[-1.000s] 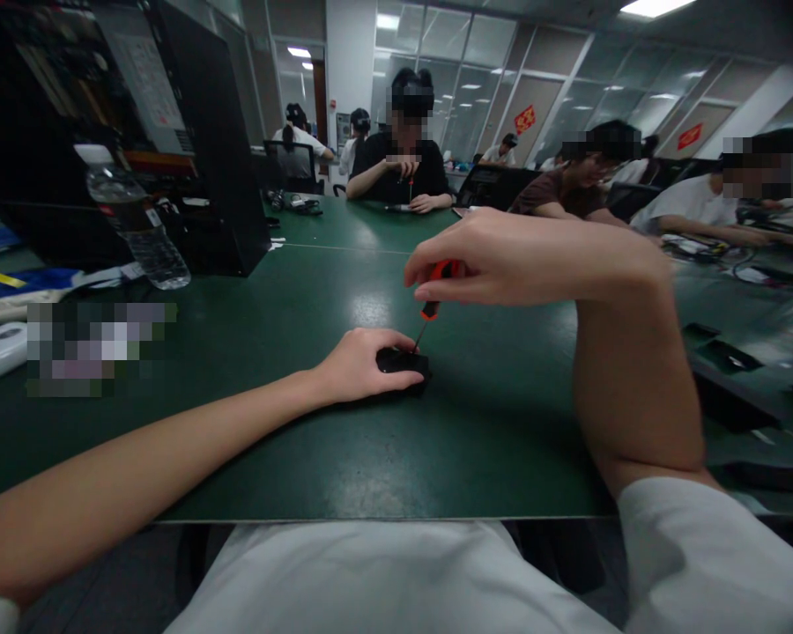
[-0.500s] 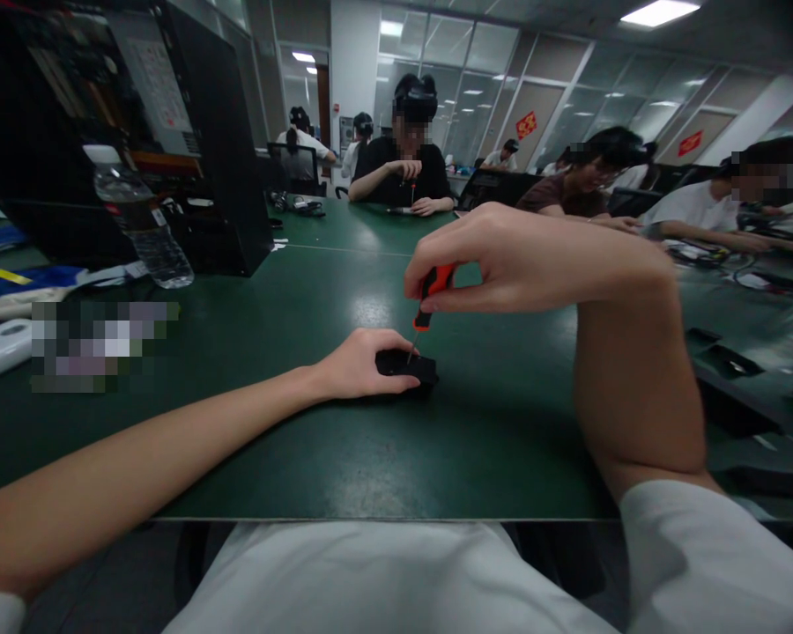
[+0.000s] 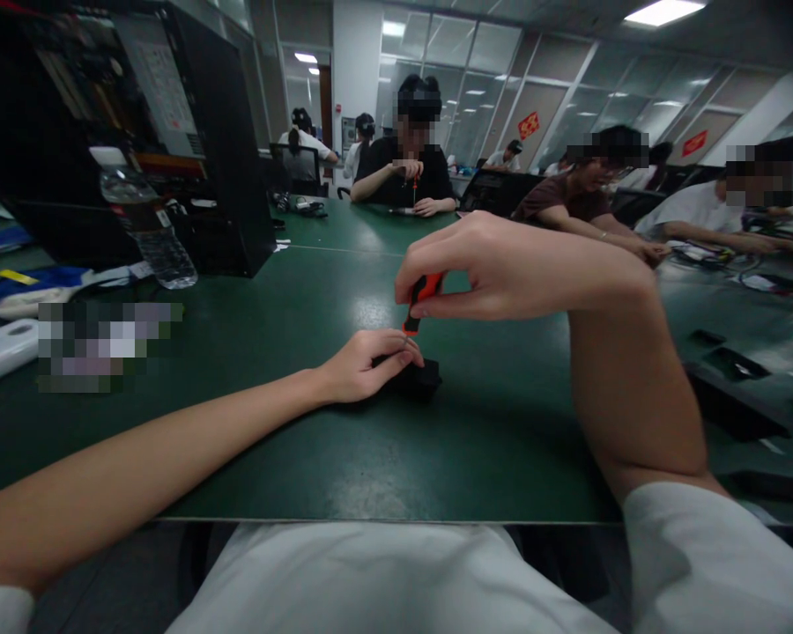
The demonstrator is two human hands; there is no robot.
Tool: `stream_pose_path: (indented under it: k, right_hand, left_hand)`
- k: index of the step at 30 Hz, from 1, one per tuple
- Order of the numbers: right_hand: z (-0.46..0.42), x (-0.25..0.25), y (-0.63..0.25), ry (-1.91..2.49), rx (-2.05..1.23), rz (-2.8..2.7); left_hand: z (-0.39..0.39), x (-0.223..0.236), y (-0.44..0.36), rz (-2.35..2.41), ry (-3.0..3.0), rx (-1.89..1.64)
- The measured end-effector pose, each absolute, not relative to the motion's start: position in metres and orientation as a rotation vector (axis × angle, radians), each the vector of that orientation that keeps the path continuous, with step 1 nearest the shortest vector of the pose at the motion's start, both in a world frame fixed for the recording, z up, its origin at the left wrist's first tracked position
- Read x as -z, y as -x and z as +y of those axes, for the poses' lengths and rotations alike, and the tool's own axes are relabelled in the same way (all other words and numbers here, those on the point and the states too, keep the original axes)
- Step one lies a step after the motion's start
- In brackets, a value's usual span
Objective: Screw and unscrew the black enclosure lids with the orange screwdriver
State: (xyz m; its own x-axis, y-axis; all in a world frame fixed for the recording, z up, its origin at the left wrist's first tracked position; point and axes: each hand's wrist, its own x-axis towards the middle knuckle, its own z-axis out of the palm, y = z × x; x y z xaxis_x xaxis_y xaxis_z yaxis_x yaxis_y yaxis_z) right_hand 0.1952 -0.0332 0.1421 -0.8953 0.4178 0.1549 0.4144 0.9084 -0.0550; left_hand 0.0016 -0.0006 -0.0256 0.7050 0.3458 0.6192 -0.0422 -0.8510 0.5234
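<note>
My right hand (image 3: pixel 459 269) is closed round the red and black handle of a screwdriver (image 3: pixel 426 289), which points down and slightly left. Just beneath the handle, my left hand (image 3: pixel 376 363) has its thumb and fingertips pinched together at the lower end of the screwdriver's thin shaft. Whatever lies between those fingertips is too small or hidden to name. Under and beside the left fingers, a small black block-shaped part (image 3: pixel 428 377) rests on the green table (image 3: pixel 370 467). The left hand covers much of its left side and the screwdriver's tip.
A water bottle (image 3: pixel 146 220) stands at left before an opened computer case (image 3: pixel 238 158). Nearer lie a white object (image 3: pixel 5 352) and blue fabric (image 3: pixel 66 280). Black parts (image 3: pixel 737 401) lie at right. A co-worker (image 3: pixel 406 167) sits opposite; others sit at right.
My left fingers have let the black part's sides go and come together at the screwdriver's lower shaft. The screwdriver and right hand have shifted slightly left.
</note>
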Motion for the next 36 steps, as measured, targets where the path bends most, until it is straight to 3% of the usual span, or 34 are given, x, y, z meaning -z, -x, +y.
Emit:
stream_pose_path:
  k: [12, 20, 26, 32, 36]
  right_hand:
    - [-0.033, -0.143, -0.199, 0.53, 0.003, -2.921]
    - [-0.038, -0.146, -0.196, 0.946, 0.138, -2.784]
    - [-0.042, -0.149, -0.201, 0.626, -0.022, -2.897]
    - [-0.043, -0.145, -0.199, 0.966, 0.125, -2.728]
    - [-0.046, -0.148, -0.201, 0.678, -0.007, -2.914]
  left_hand:
    - [-0.001, 0.027, -0.002, 0.297, -2.393, -1.005]
    - [-0.002, 0.028, -0.003, 0.309, -2.402, -1.009]
    - [-0.002, 0.028, -0.002, 0.296, -2.429, -1.005]
    - [-0.002, 0.029, -0.002, 0.29, -2.425, -1.022]
    - [-0.001, 0.029, -0.002, 0.272, -2.416, -1.016]
